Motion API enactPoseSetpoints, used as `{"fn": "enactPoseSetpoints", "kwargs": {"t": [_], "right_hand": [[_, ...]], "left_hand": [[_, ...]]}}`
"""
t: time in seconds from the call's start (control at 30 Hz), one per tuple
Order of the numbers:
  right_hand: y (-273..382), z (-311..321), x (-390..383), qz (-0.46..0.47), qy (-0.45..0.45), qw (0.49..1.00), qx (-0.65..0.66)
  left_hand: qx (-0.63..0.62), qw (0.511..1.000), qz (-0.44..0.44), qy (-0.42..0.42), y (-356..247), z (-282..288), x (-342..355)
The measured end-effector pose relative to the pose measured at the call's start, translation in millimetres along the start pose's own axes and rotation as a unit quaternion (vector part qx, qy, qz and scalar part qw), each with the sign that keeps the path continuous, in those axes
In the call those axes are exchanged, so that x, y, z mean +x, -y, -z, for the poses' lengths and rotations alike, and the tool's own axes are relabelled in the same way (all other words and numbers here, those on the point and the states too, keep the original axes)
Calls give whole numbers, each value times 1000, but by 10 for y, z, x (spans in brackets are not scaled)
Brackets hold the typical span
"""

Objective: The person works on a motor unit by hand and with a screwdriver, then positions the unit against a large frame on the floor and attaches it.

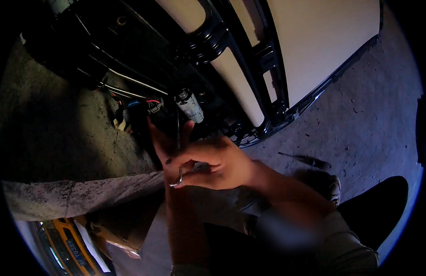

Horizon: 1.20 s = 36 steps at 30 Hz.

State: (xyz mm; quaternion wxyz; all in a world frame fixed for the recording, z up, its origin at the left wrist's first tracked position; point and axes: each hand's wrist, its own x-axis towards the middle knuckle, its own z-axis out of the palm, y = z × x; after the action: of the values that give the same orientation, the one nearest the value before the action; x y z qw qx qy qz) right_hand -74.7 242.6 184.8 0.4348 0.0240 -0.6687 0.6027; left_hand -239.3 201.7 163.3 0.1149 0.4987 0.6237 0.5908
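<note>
My right hand (215, 161) has its fingers curled round a thin metal rod with a bent, shiny end (177, 182). The rod runs up past my left hand toward the dark underside of a vehicle part; its far end is lost in shadow. Beneath and left of the right hand, my left hand (163, 146) reaches up with its visible fingers apart, one on each side of the rod. Its fingertips are close to the dark parts; any contact is hard to make out. Just beyond them is a pale grey cylinder (190, 106) with a dark cap.
Red and blue wires with connectors (153, 105) hang left of the cylinder. A black frame with cream panels (328, 41) fills the upper right. A dark slim tool (307, 160) lies on the concrete floor (360, 124). A rough ledge (84, 195) crosses the left; a yellow vehicle (68, 241) is lower left.
</note>
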Motion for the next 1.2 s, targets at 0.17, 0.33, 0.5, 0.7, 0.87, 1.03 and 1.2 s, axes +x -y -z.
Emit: {"fn": "enactPoseSetpoints", "kwargs": {"t": [0.17,0.33,0.5,0.7,0.87,1.03,1.2], "right_hand": [[-97,14,-4,123,-85,971,-185],[-83,43,14,166,-81,957,-225],[88,73,-76,103,-26,953,-284],[64,-194,-171,5,-184,981,-60],[-84,-299,-183,8,-147,975,169],[53,124,-106,-31,21,999,-10],[177,6,38,106,7,944,-314]], "left_hand": [[-132,991,7,-17,-163,-105,2],[42,996,-77,19,101,46,89],[-146,980,138,8,-125,43,163],[-179,968,176,-18,-83,23,122],[-173,983,53,24,94,69,203],[-38,997,-60,3,131,35,112],[-86,995,-20,-51,158,-46,74]]}}
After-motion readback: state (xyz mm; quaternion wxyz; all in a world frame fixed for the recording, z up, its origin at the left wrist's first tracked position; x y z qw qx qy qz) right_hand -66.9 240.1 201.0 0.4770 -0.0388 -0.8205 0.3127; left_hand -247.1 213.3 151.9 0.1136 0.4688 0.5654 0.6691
